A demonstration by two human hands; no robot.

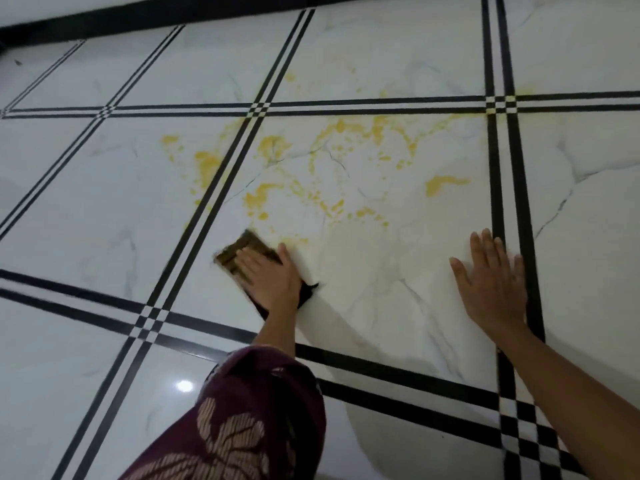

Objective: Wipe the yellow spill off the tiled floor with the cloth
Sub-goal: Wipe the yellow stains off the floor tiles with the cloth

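A yellow spill [325, 168] lies in smears and blotches across the white marble-look tiled floor [381, 289], mostly on the central tile and partly on the tile to its left. A dark, folded cloth [242, 249] lies on the floor at the spill's near edge. My left hand [272, 278] presses flat on the cloth with straight fingers, covering most of it. My right hand [491, 282] rests flat on the bare floor to the right, fingers spread, over a black tile stripe.
Black double stripes [221, 188] cross the floor between tiles. A dark skirting band [207, 15] runs along the far wall. My maroon patterned sleeve [242, 420] covers the left forearm. A light reflection [184, 386] shines on the near tile.
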